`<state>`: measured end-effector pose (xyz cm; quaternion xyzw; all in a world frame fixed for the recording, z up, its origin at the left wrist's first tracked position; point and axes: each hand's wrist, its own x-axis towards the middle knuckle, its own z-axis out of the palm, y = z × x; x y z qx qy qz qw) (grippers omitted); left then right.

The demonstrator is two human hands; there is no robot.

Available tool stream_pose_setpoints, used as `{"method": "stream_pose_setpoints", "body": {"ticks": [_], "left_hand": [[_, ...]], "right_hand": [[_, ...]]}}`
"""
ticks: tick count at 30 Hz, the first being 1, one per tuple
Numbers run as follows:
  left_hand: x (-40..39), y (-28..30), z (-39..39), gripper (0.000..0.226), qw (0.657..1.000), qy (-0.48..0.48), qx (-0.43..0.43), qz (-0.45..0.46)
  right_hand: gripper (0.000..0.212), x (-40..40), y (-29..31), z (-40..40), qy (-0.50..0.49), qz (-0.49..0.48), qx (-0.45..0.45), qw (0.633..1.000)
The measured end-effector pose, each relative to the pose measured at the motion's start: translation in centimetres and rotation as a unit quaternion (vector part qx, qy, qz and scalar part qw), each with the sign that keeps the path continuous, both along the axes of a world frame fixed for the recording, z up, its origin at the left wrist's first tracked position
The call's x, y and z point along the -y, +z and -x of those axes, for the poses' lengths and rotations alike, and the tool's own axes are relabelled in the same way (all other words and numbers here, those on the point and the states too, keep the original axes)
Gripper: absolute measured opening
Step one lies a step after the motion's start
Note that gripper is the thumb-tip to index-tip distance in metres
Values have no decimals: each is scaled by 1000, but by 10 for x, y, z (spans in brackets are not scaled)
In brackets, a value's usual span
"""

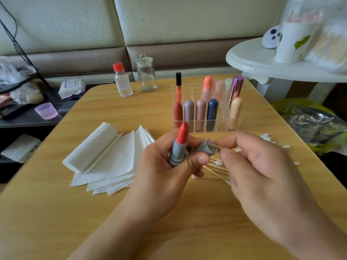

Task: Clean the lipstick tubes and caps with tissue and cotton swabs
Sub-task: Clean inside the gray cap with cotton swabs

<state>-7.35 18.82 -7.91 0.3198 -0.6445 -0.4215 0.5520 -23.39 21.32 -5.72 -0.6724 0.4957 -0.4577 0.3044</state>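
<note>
**Lipstick and cap in hand over the tabletop**

Lipstick [180,145], its coral stick extended, stands upright in the left hand [165,171], fingers curled round the grey tube. The grey cap [205,148] lies sideways just beside it, also held by the left fingers. The right hand [262,166] pinches a swab [218,147] at the cap's mouth. Tissues [107,158] lie to the left; more swabs [217,168] lie under the hands; the organizer [206,117] stands behind.

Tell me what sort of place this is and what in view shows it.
Most likely a home room, perhaps a bedroom or living room. A padded cushioned wall runs behind a small wooden table, a clear organizer of lipsticks stands on the table, and a white side table holds a paper cup.
</note>
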Motion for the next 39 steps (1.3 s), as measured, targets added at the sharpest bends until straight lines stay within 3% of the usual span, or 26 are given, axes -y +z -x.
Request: {"method": "stream_pose_setpoints", "body": {"ticks": [2, 4, 8, 10, 13, 17, 23, 30, 34, 39], "left_hand": [[2, -2, -1, 16, 999, 26, 13, 14], [3, -3, -1, 23, 999, 30, -18, -10], [4, 2, -2, 16, 985, -9, -126, -118], [4, 5, -6, 11, 954, -74, -226, -182], [3, 8, -11, 26, 894, -176, -340, -231], [3, 14, -13, 20, 834, -271, -398, -271], [4, 12, -15, 32, 787, -323, -420, -316], [1, 12, -10, 24, 824, -292, -387, -293], [0, 11, -11, 23, 824, -304, -385, -284], [2, 11, -11, 25, 817, -275, -411, -297]], "right_hand": [[24, 6, 0, 0, 27, -91, 106, 990], [29, 8, 2, 1, 44, -120, 172, 977], [16, 5, 2, 1, 50, 2, 211, 976], [16, 7, -2, 5, 30, 36, 205, 978], [15, 7, -3, 6, 24, 54, 199, 978], [12, 3, -5, 1, 17, 104, 153, 983], [13, 4, -2, 3, -39, 166, 57, 984], [22, 21, -20, 12, -94, 169, -181, 964], [8, 23, -28, 13, -110, 166, -253, 947], [9, 27, -36, 12, -120, 165, -320, 925]]}}
